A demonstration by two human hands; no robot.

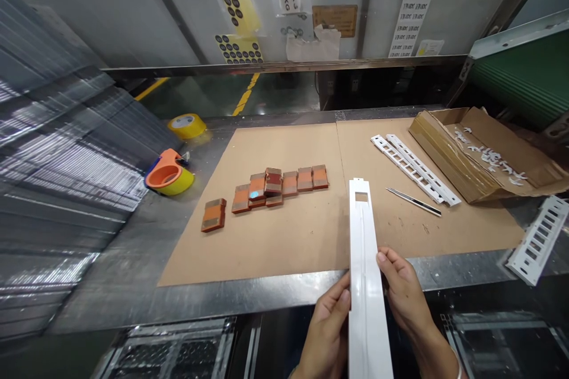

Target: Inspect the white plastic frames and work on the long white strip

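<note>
A long white plastic strip (pixel 365 284) with a square cutout near its far end points away from me over the table's front edge. My left hand (pixel 326 325) grips its left side, and my right hand (pixel 404 290) pinches its right edge with the thumb on top. The near end of the strip runs out of view at the bottom. Beyond it, on the cardboard sheet (pixel 284 249), lies a row of several orange-brown flat blocks (pixel 241 196). To the right rest two slotted white strips (pixel 413 169) and a slim knife-like tool (pixel 413 202).
A cardboard box (pixel 448 160) with small white pieces stands at the right. Another slotted white part (pixel 537 241) overhangs the table's right front edge. At the left are a yellow tape roll (pixel 187 125) and an orange tape dispenser (pixel 168 173). A grey panel (pixel 178 12) rises behind.
</note>
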